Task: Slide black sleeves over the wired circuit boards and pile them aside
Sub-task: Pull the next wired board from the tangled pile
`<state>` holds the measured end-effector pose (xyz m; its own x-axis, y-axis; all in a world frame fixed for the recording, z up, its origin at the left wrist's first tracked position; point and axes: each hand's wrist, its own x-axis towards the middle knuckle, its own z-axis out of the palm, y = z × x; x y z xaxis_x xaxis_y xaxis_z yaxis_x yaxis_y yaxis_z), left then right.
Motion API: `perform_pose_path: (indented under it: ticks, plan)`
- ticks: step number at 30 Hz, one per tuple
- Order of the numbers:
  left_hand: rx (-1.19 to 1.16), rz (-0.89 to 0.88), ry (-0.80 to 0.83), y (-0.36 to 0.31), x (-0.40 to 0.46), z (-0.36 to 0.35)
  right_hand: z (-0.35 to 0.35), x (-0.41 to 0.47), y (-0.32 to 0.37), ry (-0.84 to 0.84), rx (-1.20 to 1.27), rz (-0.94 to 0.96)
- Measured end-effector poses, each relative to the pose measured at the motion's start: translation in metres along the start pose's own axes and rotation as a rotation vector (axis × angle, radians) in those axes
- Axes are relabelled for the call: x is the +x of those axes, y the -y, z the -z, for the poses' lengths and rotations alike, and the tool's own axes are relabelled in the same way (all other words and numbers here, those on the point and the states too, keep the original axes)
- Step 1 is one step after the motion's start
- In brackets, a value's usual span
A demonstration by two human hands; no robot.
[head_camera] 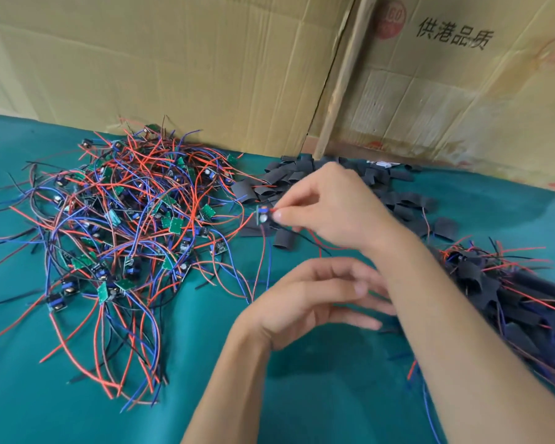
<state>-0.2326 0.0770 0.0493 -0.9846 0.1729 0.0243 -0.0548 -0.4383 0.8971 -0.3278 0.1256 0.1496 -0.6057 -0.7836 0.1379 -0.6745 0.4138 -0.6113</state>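
A tangled heap of small green circuit boards with red, blue and black wires (pixel 122 225) lies on the left of the green cloth. Loose black sleeves (pixel 289 177) are scattered at the back centre. My right hand (pixel 330 209) pinches one wired circuit board (pixel 262 216) by its wires, just above the near sleeves, and its red and blue leads hang down toward my left hand. My left hand (pixel 321 299) hovers below with relaxed, spread fingers and holds nothing. A pile of sleeved boards (pixel 500 293) lies on the right, partly behind my right forearm.
Cardboard sheets (pixel 205 65) stand along the back as a wall, with a wooden strip (pixel 343 81) between them. The green cloth (pixel 61 408) covers the table. One single black sleeve (pixel 284 241) lies just below the held board.
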Motion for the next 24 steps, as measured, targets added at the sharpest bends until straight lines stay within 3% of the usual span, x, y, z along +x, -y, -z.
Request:
perform_pose_path:
  ticks: [2,3,9,11,13,16,20,24]
  plan:
    - [-0.077,-0.012,0.159,-0.009,-0.008,0.007,0.015,-0.004,-0.006,-0.065,0.145,0.003]
    - [-0.099,-0.012,0.164,-0.014,-0.011,0.007,0.022,-0.007,-0.009,-0.109,0.235,0.0]
    - [-0.274,-0.077,-0.278,-0.021,-0.008,0.017,0.051,-0.034,-0.032,-0.274,0.488,-0.095]
    - [-0.214,-0.079,-0.346,-0.017,-0.004,0.017,0.049,-0.043,-0.038,-0.284,0.537,-0.138]
    - [-0.182,-0.09,-0.306,-0.011,0.001,0.013,0.042,-0.051,-0.039,-0.263,0.598,-0.178]
    - [-0.258,-0.152,-0.255,-0.012,0.003,0.004,0.023,-0.064,-0.038,-0.229,0.616,-0.24]
    - [-0.1,-0.247,-0.409,-0.011,0.002,0.01,-0.002,-0.082,-0.035,-0.209,0.539,-0.295]
    - [-0.03,-0.223,-0.446,-0.011,0.001,0.013,-0.014,-0.087,-0.033,-0.142,0.474,-0.321]
